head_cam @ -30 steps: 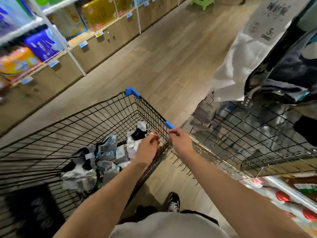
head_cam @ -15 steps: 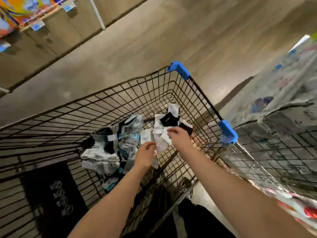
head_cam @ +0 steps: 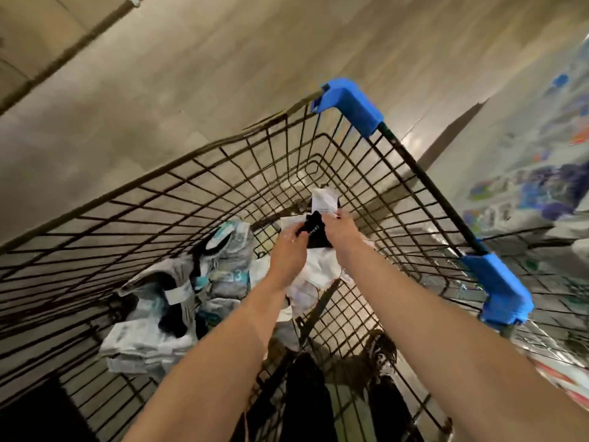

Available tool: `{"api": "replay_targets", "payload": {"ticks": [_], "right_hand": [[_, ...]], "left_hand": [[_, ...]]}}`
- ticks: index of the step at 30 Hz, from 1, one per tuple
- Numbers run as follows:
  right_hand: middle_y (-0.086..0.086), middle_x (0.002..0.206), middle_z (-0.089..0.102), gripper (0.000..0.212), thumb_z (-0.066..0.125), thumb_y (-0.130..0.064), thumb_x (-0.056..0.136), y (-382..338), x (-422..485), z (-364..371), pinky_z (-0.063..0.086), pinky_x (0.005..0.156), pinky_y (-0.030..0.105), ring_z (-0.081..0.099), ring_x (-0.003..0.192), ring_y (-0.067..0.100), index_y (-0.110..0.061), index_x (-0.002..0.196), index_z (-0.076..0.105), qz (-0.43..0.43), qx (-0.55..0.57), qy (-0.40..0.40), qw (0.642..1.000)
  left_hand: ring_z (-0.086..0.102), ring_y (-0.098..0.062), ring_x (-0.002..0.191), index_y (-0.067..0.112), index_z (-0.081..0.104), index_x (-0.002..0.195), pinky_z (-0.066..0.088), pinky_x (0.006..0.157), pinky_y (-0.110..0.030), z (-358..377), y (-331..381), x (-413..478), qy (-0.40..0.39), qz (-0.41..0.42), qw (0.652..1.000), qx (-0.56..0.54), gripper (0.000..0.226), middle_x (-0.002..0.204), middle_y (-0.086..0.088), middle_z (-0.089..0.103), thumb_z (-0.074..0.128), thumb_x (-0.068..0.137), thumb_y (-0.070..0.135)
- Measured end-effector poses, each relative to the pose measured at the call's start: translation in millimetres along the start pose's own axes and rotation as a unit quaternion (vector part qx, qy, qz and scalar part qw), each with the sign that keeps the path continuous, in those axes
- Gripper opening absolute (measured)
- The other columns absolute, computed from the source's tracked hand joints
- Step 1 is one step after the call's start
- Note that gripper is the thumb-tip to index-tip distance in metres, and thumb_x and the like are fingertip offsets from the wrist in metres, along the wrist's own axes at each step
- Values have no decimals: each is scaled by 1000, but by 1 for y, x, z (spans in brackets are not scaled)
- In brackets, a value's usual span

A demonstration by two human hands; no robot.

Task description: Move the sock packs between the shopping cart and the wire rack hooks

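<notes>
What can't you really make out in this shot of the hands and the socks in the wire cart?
- Head view: the black sock pack is partly covered by the left hand and right hand; its white lettering is too small to read.
- The white label above it: print blurred.
- The sock pile overlaps, so no count.
- The wire cart: near end cut off by the bottom edge.
- The goods at right: smeared by motion.

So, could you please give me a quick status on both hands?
Left hand and right hand both pinch black sock pack. Held inside wire cart. Nothing in the way.
</notes>
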State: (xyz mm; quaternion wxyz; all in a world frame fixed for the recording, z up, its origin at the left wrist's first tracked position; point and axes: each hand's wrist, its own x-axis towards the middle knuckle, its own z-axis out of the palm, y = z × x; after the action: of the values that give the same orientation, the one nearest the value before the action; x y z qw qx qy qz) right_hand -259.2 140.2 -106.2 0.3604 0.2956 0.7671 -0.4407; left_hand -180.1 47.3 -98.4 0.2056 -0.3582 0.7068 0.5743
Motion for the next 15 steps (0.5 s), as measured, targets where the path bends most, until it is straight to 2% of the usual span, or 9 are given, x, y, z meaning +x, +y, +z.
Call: {"api": "replay_targets", "payload": {"ticks": [3, 5, 7, 9, 12, 13, 15], "right_hand": [[16, 129, 56, 53, 53, -37, 99, 4, 16, 7, 54, 77, 40, 57, 111, 33, -16, 145, 36, 31, -35, 0, 999], [16, 135, 51, 55, 53, -37, 99, 6, 25, 9, 54, 84, 42, 56, 117, 37, -11, 144, 35, 29, -43, 14, 999], [13, 139, 49, 58, 57, -39, 96, 11, 32, 9, 53, 89, 43, 56, 119, 37, -12, 144, 39, 41, -39, 16, 998], [11, 136, 50, 47, 63, -40, 90, 22, 37, 10, 56, 90, 46, 60, 110, 35, -17, 131, 52, 56, -31, 15, 998], [7, 130, 39, 31, 68, -42, 87, 30, 20, 8, 52, 95, 49, 56, 109, 32, -28, 113, 57, 12, -77, 64, 995], [7, 128, 44, 31, 68, -41, 90, 28, 9, 7, 52, 95, 49, 56, 110, 30, -27, 116, 57, -22, -100, 73, 992], [6, 118, 57, 31, 62, -33, 98, 25, -13, 5, 55, 82, 39, 58, 102, 23, -20, 125, 53, -71, -106, 67, 990]], "left_hand": [[56, -27, 124, 17, 45, 148, 45, 106, -42, 7, -2, 21, -6, 6, 1000, 21, 44, 139, -7, 57, 42, 104, 23], [54, -25, 126, 18, 45, 148, 43, 108, -43, 14, -9, 31, -14, 16, 999, 25, 45, 139, -8, 57, 43, 104, 24], [58, -26, 120, 20, 55, 138, 47, 104, -44, 20, -18, 37, -16, 5, 1000, 8, 41, 130, -9, 62, 43, 101, 31], [62, -27, 108, 19, 66, 118, 51, 95, -44, 22, -20, 34, -17, -15, 1000, 5, 38, 116, -11, 66, 40, 98, 39], [60, -24, 93, 16, 65, 101, 50, 76, -34, 24, -19, 17, -11, -16, 1000, -12, 31, 103, -10, 66, 39, 103, 33], [60, -26, 91, 14, 65, 98, 50, 75, -36, 23, -18, 11, 5, -2, 1000, -25, 32, 99, -10, 66, 41, 102, 33], [60, -25, 99, 14, 66, 104, 52, 87, -44, 21, -17, -4, 40, 18, 998, -45, 36, 106, -8, 64, 41, 100, 39]]}}
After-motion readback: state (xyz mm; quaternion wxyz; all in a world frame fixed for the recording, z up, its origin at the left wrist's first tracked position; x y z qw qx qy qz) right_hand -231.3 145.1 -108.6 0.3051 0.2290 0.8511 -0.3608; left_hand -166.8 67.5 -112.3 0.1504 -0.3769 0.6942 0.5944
